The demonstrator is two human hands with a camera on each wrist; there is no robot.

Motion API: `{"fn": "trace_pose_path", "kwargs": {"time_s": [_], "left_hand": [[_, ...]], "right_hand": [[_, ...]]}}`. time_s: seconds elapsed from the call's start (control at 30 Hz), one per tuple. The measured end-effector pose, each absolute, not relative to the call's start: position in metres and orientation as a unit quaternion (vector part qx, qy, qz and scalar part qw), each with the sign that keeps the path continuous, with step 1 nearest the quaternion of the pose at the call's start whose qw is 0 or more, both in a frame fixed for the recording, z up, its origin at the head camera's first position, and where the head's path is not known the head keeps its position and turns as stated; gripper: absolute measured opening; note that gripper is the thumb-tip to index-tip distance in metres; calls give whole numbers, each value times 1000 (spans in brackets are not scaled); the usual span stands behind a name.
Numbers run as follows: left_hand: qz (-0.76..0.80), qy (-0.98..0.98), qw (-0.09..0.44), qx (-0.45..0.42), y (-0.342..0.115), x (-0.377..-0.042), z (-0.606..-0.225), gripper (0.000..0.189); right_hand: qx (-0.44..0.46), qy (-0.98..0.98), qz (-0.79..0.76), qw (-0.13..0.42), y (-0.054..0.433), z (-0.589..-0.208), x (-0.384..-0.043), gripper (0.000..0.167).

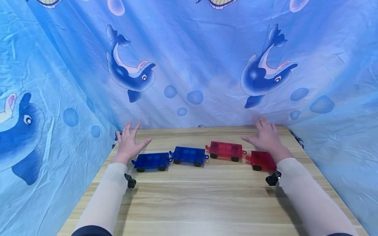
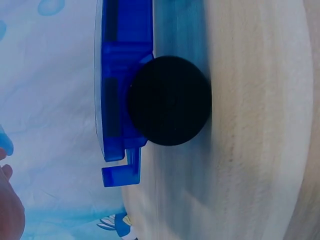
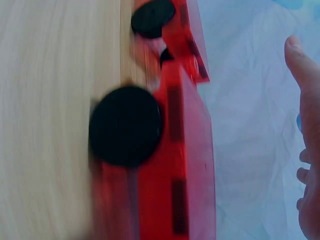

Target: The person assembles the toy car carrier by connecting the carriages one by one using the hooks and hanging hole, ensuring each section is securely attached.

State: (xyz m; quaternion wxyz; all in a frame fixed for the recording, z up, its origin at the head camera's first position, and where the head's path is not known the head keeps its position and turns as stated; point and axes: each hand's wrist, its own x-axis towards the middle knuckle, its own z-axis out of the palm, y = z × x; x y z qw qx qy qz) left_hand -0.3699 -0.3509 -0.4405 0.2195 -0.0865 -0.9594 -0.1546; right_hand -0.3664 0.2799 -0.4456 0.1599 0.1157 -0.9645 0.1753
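Observation:
Four wheeled toy train cars would be too exact a tally, so I see several translucent toy train cars in a row on the wooden table. At the left end is a blue car (image 1: 152,161), then another blue car (image 1: 189,155). A red car (image 1: 226,149) follows, and a second red car (image 1: 261,160) is partly hidden by my right forearm. My left hand (image 1: 128,144) hovers with spread fingers by the leftmost blue car, holding nothing. Fingers apart, my right hand (image 1: 265,136) is above and behind the rightmost red car, also holding nothing.
The wooden table (image 1: 195,203) reaches back to a blue curtain (image 1: 189,65) printed with dolphins, which also hangs along both sides. Small black wrist cameras sit on each sleeve.

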Motion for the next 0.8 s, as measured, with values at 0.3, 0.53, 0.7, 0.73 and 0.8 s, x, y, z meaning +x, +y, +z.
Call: {"fn": "trace_pose_path", "kwargs": {"time_s": [0.3, 0.53, 0.7, 0.73, 0.8], "left_hand": [[-187, -957, 195, -101, -346, -362, -452, 99], [-195, -956, 188, -114, -337, -356, -456, 95], [-216, -950, 185, -126, -329, -353, -453, 92], [-220, -949, 184, -128, -327, -352, -453, 91], [-222, -948, 182, -134, -323, -351, -452, 91]], "right_hand": [[135, -954, 224, 147, 249, -457, -364, 110], [152, -947, 241, 146, 228, -466, -363, 102], [159, -942, 262, 138, 209, -466, -358, 103], [159, -941, 268, 135, 205, -466, -357, 103], [157, -939, 278, 126, 197, -466, -354, 102]]}}
